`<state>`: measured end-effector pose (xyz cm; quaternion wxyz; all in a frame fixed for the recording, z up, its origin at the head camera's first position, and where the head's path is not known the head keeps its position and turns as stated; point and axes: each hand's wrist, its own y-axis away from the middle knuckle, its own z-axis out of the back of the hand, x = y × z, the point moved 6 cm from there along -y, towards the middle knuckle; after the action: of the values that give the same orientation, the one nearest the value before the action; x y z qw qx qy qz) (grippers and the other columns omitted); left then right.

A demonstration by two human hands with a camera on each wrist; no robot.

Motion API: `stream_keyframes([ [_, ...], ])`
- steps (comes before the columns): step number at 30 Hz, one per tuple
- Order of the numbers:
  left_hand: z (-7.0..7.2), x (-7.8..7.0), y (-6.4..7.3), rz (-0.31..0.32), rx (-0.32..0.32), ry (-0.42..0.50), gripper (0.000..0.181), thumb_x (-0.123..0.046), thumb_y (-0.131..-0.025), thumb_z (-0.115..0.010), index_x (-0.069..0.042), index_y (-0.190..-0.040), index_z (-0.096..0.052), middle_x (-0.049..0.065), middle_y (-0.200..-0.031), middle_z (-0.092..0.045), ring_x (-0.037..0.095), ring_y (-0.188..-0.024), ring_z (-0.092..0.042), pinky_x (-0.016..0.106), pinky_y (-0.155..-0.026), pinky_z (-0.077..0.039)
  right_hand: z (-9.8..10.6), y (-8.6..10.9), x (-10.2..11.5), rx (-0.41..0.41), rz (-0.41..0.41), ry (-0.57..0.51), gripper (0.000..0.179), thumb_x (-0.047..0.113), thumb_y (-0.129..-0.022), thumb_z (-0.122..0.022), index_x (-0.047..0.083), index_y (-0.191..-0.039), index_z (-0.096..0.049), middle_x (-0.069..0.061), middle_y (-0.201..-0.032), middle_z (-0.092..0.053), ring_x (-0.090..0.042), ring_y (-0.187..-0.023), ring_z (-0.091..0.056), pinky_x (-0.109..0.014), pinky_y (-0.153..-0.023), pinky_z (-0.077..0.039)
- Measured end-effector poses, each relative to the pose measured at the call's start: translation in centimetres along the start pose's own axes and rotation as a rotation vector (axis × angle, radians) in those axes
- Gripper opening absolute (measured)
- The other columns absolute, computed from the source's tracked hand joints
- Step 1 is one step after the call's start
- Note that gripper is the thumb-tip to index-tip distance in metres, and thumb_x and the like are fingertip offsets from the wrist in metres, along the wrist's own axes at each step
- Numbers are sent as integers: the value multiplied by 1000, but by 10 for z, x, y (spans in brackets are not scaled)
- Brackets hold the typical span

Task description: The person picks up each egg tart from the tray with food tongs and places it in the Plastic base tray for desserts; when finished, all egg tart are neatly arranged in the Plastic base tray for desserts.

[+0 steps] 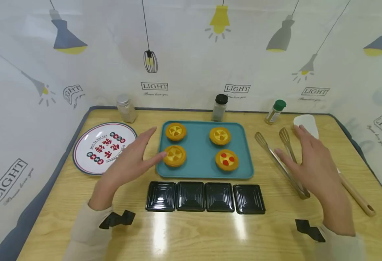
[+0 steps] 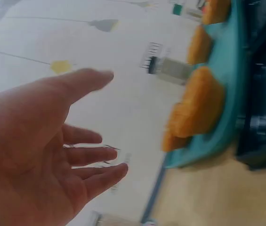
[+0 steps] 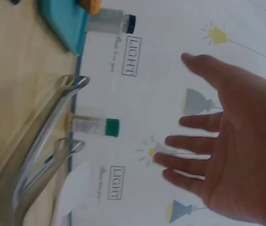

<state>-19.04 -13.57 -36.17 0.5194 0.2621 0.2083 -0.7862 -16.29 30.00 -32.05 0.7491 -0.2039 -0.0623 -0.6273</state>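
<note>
The left hand [image 1: 129,161] is at the centre left of the head frame, and its grip is spread with nothing inside. The right hand [image 1: 318,166], at the right of the frame, also has a loose grip that holds nothing.

In the middle of the frame is a flat teal tray [image 1: 199,145] with rounded corners. On it are four round tarts with thick, golden-brown crust and yellow filling. The upper left tart [image 1: 176,131], the upper right tart [image 1: 220,136] and the lower left tart [image 1: 175,156] have a pattern of wedges; the lower right tart [image 1: 227,160] carries red spots. Below the tray, four black dishes [image 1: 161,196], glossy and square with stepped ridges, stand in a row on the wood-grain table [image 1: 204,235].

At the left of the frame is a smooth white plate [image 1: 81,145] with red characters and a coloured rim line. At the right, partly under the right hand in the picture, are shiny metal tongs [image 1: 291,177] with slotted ends, and a spatula [image 1: 309,125] with white blade and wooden handle.

In the head view, the left thumb covers the edge of the lower left tart, but the left wrist view shows this hand apart from the tarts. That view, a little blurred, also gives the tarts' height from the side. The right wrist view shows the right palm, and the pale label on the green-capped jar [image 3: 92,126].
</note>
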Motion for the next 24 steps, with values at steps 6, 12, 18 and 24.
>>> stream_keyframes([
  [6, -25, 30, 7, 139, 26, 186, 82, -44, -95, -63, -9, -156, -22, 17, -157, -27, 42, -131, -44, 52, -103, -42, -16, 20, -39, 158, -188, -11, 89, 52, -97, -53, -6, -153, -16, -40, -144, -30, -63, -121, -33, -74, -89, -33],
  [12, -41, 50, 15, 151, 21, 237, 82, -43, -90, -70, -13, -154, -28, 14, -156, -30, 40, -132, -42, 52, -107, -37, -39, 36, -65, 285, -300, -94, 97, 54, -97, -53, -17, -148, -12, -43, -141, -31, -60, -118, -39, -69, -83, -43],
  [18, -55, 58, 16, 83, 32, 175, 92, -56, -83, -72, -21, -156, -27, 8, -160, -23, 31, -144, -23, 53, -115, -22, -54, 44, -74, 322, -361, -164, 97, 53, -97, -54, -20, -146, -13, -43, -137, -35, -58, -118, -42, -65, -83, -47],
  [24, -57, 59, 16, 51, 12, 133, 91, -56, -82, -73, -23, -155, -29, 7, -160, -22, 26, -146, -19, 53, -116, -18, -59, 44, -72, 294, -358, -164, 95, 51, -96, -57, -22, -143, -18, -44, -132, -39, -57, -112, -47, -60, -78, -50],
])
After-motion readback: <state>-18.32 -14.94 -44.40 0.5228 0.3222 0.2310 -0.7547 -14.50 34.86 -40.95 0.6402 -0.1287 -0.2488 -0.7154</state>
